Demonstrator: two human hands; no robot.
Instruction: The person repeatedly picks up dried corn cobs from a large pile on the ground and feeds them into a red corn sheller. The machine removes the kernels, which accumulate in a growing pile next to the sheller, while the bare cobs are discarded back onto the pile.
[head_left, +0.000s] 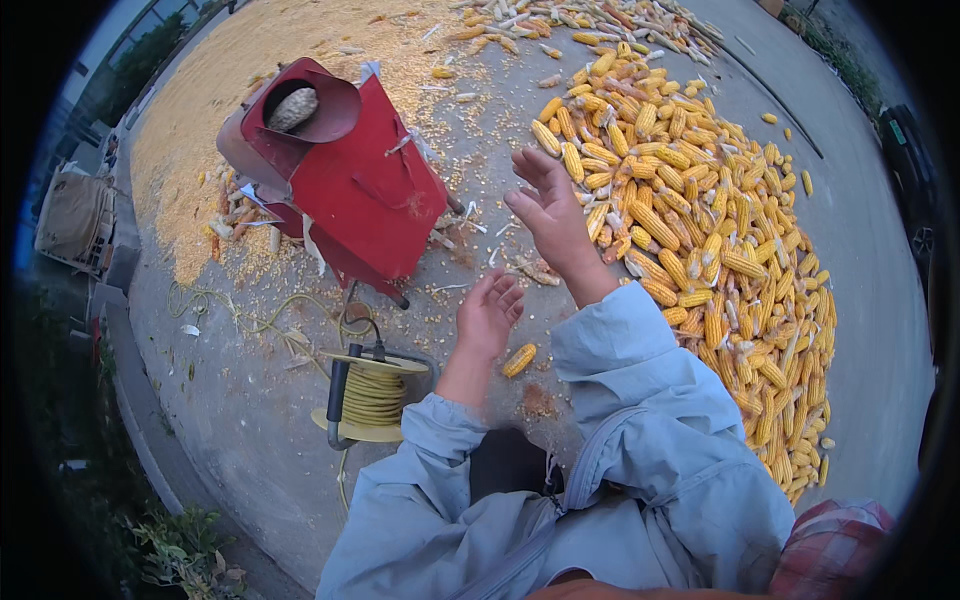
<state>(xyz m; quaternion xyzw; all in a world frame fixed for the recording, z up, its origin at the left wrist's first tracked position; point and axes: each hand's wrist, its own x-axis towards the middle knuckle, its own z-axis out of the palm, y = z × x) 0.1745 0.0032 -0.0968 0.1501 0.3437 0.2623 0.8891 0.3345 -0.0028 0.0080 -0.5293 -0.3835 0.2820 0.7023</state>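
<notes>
My left hand (489, 313) is bare and holds nothing, its fingers loosely curled and apart. It hovers between a cable reel and a single corn ear (519, 361) on the concrete. My right hand (550, 208) is raised beside the near left edge of a heap of yellow corn ears (675, 202), empty, with the thumb away from the fingers. Left of both hands stands a red metal corn sheller (367, 180), tilted in this view. A pale ear or cob (293, 109) sits in the round mouth of its feed chute (337, 105).
Shelled kernels (184, 135) spread widely behind and left of the machine. The yellow cable reel (371, 397) stands near my left forearm, its loose cord (262, 319) trailing over the concrete. Cobs (660, 30) lie at the far end. Red plaid cloth (832, 540) shows at lower right.
</notes>
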